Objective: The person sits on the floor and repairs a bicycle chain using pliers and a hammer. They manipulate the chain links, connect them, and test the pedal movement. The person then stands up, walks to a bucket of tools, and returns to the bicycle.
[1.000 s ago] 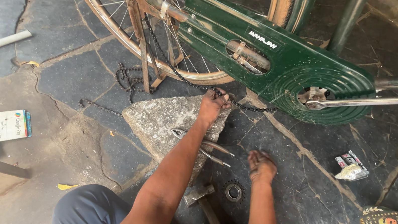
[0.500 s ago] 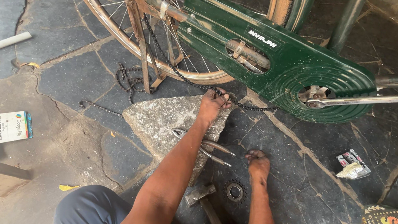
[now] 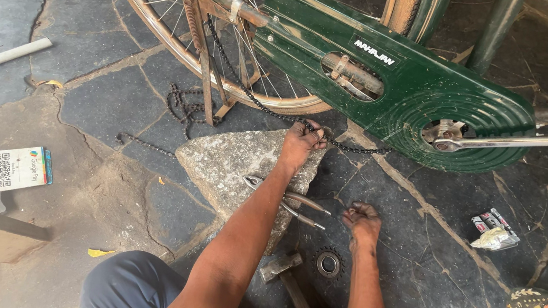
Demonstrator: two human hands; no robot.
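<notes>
Two bare hands work low beside a flat grey stone (image 3: 231, 163) lying on the dark paved floor. At the stone's far edge, toward the green chain cover (image 3: 407, 87), the left hand (image 3: 301, 143) is curled shut on the bicycle chain (image 3: 351, 146), pinching it against the rock. From that grip the chain's long axis runs two ways: up and away toward the rear wheel (image 3: 183, 38), and off to the right under the chain cover. Beyond the stone's right edge the right hand (image 3: 362, 222) rests on the floor with fingers loosely bent; whether it pinches anything small I cannot tell. Pliers (image 3: 282, 200) lie on the stone's near side, handles pointing at the right hand, which is the nearer one to them. A hammer (image 3: 283, 273) and a small sprocket (image 3: 328, 264) lie just nearer than the stone.
</notes>
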